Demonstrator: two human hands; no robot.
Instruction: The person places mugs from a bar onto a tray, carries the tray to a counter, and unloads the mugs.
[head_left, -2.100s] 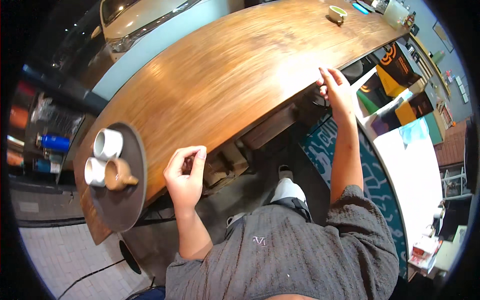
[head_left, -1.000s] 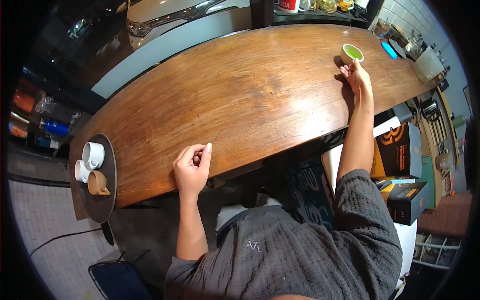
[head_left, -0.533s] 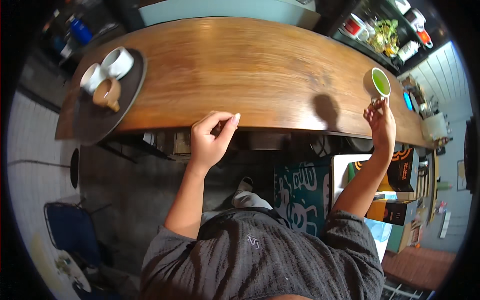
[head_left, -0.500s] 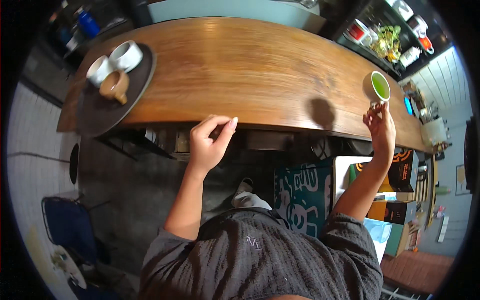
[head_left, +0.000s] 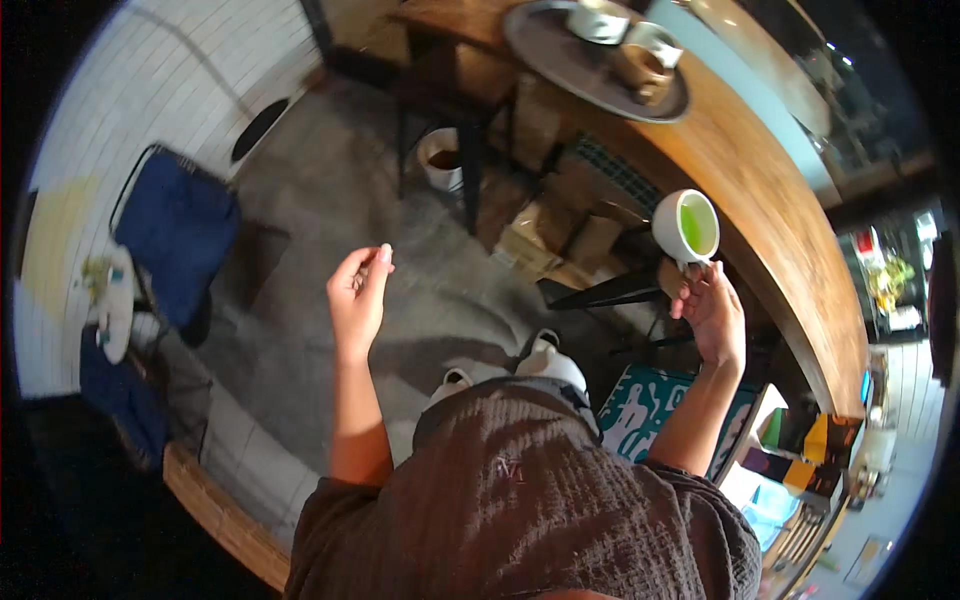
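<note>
Right hand [head_left: 714,318] grips the handle [head_left: 690,269] of a round white cup [head_left: 670,232] containing green liquid [head_left: 698,232]; the cup sits just ahead of the fingertips. Left hand [head_left: 356,302], well apart from the cup, is released, fingers loosely curled. Farther ahead of the right hand, a dark oval tray [head_left: 548,52] on a brown wooden table [head_left: 785,205] carries two white cups [head_left: 598,25] and one tan cup [head_left: 637,68].

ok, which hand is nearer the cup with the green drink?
Right. The right hand holds the cup at its handle; the left hand is well apart, off to its left over the floor.
</note>
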